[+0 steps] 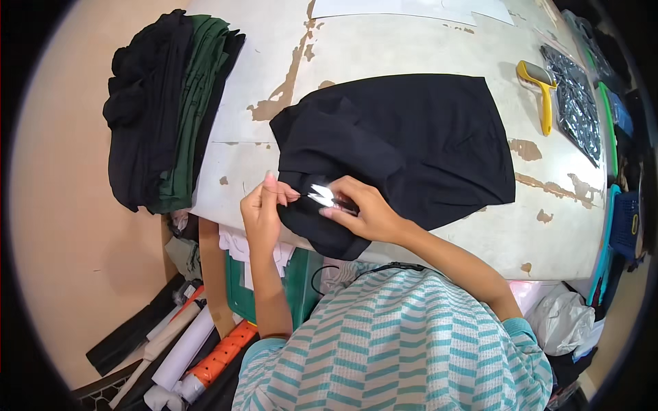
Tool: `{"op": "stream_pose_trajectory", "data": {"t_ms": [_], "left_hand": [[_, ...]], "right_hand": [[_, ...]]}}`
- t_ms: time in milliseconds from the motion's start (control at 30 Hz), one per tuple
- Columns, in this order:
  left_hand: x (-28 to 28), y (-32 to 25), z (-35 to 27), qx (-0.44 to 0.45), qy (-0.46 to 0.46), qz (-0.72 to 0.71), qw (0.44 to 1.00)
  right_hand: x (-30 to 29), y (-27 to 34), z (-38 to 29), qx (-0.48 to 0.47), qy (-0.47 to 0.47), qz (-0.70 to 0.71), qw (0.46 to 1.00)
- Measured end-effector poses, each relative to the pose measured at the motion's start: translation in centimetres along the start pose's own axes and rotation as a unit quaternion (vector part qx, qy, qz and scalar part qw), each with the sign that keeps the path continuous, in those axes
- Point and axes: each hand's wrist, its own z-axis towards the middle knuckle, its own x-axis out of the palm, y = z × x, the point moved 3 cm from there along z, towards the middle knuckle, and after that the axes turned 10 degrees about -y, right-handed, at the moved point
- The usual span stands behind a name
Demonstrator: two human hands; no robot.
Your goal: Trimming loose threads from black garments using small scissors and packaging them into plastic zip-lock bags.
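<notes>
A black garment (437, 133) lies spread on the worn white table (390, 46), its left part bunched up and its lower edge hanging over the near side. My right hand (372, 213) grips shiny metal thread snips (322, 195), whose tips point left over the bunched cloth. Just left of those tips, my left hand (262, 205) pinches a thin dark thread (288, 193), thumb raised. The thread runs to the snips' tips. Glare on the metal hides whether the blades are closed around it.
A stack of folded black and green garments (180, 113) sits at the table's left edge. At right lie a yellow-handled roller (545, 97) and a dark plastic-wrapped package (576, 103). White paper (396, 9) is at the far edge. Rolls of material (185, 344) lean below left, beside a green bin (303, 277).
</notes>
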Motion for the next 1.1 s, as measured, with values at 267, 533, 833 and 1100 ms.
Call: {"op": "stream_pose_trajectory", "data": {"t_ms": [267, 533, 833, 1100], "left_hand": [[4.4, 0.6, -3.5, 0.248, 0.213, 0.221, 0.919], [5.2, 5.5, -4.4, 0.224, 0.24, 0.244, 0.913], [4.8, 6.0, -6.2, 0.221, 0.21, 0.203, 0.931], [3.4, 3.5, -6.0, 0.162, 0.179, 0.132, 0.961]], "right_hand": [[2.9, -6.2, 3.4, 0.263, 0.061, 0.343, 0.9], [6.8, -6.3, 7.0, 0.234, 0.196, 0.249, 0.919], [8.4, -6.7, 8.9, 0.203, 0.176, 0.07, 0.961], [2.3, -4.9, 9.7, 0.131, 0.198, -0.053, 0.97]]}}
